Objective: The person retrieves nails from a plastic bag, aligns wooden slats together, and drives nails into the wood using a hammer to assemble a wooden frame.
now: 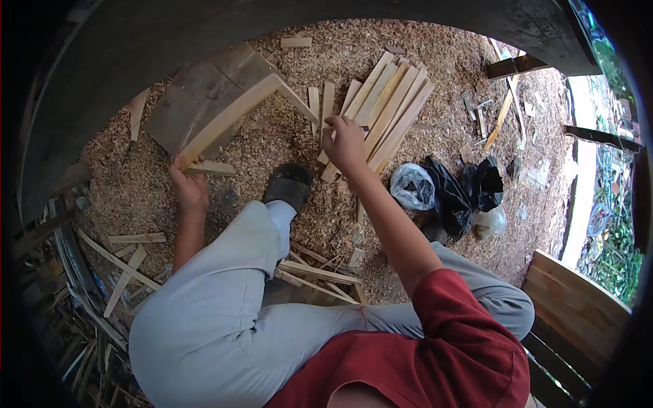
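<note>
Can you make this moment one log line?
left hand: holding wooden frame | right hand: by wood strips, grip unclear | black bag: beside clear bag | shavings: scattered around

I am wearing a dark red shirt (pixel 381 367) whose wide sleeve (pixel 452 302) is stopping short, and my left hand (pixel 192 189) and right hand (pixel 347 144) are going bare. Loose, pale grey trousers (pixel 197 313) are creasing, and a light sock (pixel 282 223) is showing above a dark shoe (pixel 289 182) with a broad, rounded toe.
</note>
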### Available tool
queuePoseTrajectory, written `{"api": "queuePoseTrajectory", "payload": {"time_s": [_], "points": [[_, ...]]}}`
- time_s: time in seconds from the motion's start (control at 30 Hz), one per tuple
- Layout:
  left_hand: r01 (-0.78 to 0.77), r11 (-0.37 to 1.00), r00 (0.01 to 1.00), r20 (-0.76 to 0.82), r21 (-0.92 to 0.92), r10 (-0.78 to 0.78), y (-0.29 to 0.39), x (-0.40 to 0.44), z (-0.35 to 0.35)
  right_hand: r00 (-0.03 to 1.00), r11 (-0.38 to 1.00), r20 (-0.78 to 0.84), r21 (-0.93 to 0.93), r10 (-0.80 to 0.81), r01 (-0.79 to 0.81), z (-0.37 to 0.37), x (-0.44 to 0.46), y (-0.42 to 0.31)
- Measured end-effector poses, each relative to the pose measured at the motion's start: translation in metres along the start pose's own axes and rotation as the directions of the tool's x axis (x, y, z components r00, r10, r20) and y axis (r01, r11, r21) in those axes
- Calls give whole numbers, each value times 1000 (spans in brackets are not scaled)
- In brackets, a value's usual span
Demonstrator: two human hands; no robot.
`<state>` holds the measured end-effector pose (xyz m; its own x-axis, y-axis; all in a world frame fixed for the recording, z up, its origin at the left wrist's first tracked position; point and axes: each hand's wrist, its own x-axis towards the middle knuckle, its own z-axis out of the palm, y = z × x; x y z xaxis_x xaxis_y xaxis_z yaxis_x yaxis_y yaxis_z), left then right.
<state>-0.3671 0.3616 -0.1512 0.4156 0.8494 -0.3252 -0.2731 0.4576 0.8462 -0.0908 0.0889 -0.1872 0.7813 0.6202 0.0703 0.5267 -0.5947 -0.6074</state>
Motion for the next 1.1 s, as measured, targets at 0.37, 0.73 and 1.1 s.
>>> {"api": "queuePoseTrajectory", "payload": {"time_s": [0.37, 0.73, 1.1], "points": [[81, 952, 994, -100, 297, -54, 32, 13, 17, 993, 818, -77, -574, -90, 30, 82, 9, 8], [144, 929, 988, -95, 342, -119, 32, 58, 4, 1000, 965, 4, -260, 25, -24, 91, 2, -9], [113, 822, 993, -88, 557, -77, 18, 79, -26, 946, 921, 146, -311, 290, -235, 70, 36, -20]]}}
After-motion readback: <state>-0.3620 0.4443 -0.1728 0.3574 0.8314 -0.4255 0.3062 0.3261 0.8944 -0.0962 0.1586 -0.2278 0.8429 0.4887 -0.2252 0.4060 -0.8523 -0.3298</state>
